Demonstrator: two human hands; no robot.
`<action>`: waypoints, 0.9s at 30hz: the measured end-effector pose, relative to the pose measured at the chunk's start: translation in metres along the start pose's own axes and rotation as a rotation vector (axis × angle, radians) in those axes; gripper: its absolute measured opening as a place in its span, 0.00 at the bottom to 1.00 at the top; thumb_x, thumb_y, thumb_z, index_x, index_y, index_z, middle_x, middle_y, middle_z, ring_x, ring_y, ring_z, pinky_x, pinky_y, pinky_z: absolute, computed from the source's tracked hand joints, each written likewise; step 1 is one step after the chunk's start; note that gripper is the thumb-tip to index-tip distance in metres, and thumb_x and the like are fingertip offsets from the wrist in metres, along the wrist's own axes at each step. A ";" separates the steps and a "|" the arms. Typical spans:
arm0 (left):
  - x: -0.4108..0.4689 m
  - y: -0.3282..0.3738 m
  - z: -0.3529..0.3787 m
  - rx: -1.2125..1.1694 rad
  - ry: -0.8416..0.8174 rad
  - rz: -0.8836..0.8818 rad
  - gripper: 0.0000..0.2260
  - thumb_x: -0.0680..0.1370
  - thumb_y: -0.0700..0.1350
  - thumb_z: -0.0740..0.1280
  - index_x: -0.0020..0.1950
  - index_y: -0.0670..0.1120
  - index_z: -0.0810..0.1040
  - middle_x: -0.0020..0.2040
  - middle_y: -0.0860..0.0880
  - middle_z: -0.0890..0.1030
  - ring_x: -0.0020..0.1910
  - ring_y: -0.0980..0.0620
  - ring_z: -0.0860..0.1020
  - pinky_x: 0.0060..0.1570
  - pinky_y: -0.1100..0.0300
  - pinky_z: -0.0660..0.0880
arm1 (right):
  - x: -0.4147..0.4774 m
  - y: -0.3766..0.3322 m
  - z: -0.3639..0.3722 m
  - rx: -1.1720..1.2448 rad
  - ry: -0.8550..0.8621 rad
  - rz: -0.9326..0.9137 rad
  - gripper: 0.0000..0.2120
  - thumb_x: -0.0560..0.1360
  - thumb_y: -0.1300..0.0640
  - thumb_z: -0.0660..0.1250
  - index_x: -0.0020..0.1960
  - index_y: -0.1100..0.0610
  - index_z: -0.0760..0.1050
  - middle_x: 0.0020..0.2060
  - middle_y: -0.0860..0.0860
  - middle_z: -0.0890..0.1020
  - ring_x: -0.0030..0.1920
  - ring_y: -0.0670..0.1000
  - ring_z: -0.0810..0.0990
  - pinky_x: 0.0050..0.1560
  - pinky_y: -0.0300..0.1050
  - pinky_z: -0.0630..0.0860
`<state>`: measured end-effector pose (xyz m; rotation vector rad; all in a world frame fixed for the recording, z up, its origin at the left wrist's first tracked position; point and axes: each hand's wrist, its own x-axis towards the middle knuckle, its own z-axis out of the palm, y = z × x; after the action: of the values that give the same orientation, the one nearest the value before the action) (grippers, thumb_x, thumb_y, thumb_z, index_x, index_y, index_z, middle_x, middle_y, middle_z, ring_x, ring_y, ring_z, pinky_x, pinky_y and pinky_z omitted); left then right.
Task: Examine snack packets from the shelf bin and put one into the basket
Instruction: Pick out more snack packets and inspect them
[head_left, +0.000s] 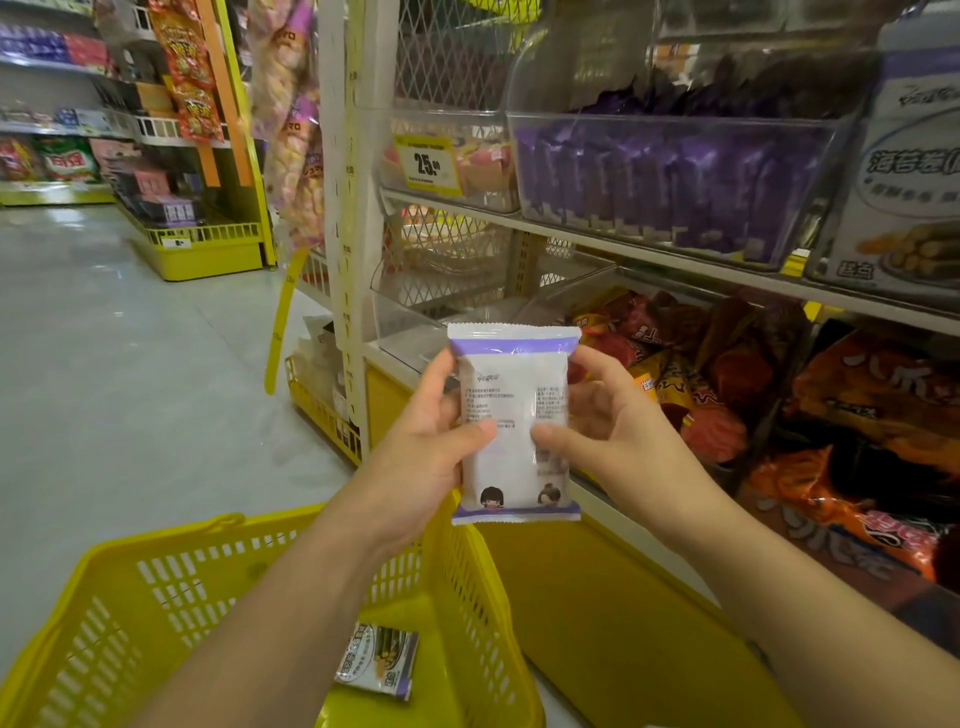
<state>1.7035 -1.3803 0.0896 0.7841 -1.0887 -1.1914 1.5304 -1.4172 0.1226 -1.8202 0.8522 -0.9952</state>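
In the middle of the frame a white plastic snack packet (514, 374) with purple bands at both ends is held upright above the basket's right rim. The left hand (431, 447) and right hand (608, 421) each have their grip clamped on one of its sides, thumbs on its printed face. At lower left a yellow perforated plastic basket (156, 540) holds a small white-and-purple packet (376, 660), and at upper right a clear plastic shelf bin (670, 124) is packed with purple packets.

I am looking along a grocery shop aisle: a clear shelf bin (675, 122) packed with purple snack packets (649, 182), a yellow price tag (427, 165) reading 25, a yellow shopping basket (130, 613) below, and more stocked shelves (57, 124) across the pale floor (104, 364).
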 end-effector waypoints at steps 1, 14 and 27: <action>0.000 0.001 -0.001 0.027 0.003 0.009 0.28 0.78 0.30 0.60 0.69 0.60 0.66 0.61 0.48 0.81 0.62 0.48 0.79 0.52 0.49 0.80 | -0.001 0.000 0.000 -0.027 -0.017 -0.029 0.30 0.73 0.65 0.71 0.65 0.40 0.65 0.53 0.52 0.80 0.50 0.49 0.83 0.47 0.44 0.82; -0.003 0.005 -0.012 -0.064 -0.077 0.006 0.26 0.81 0.36 0.58 0.70 0.65 0.65 0.65 0.53 0.79 0.63 0.50 0.78 0.52 0.49 0.80 | -0.007 -0.013 0.010 -0.093 -0.105 -0.248 0.42 0.74 0.60 0.71 0.77 0.40 0.49 0.50 0.33 0.78 0.50 0.37 0.80 0.46 0.30 0.75; 0.003 -0.003 -0.008 -0.386 0.098 -0.110 0.17 0.82 0.36 0.56 0.64 0.50 0.77 0.54 0.43 0.83 0.40 0.50 0.84 0.31 0.56 0.80 | -0.012 -0.014 0.011 -0.071 -0.311 -0.120 0.49 0.70 0.64 0.75 0.76 0.37 0.50 0.66 0.42 0.73 0.41 0.45 0.79 0.50 0.55 0.80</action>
<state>1.7104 -1.3848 0.0848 0.5993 -0.7111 -1.3888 1.5374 -1.3980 0.1283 -2.0393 0.5999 -0.7349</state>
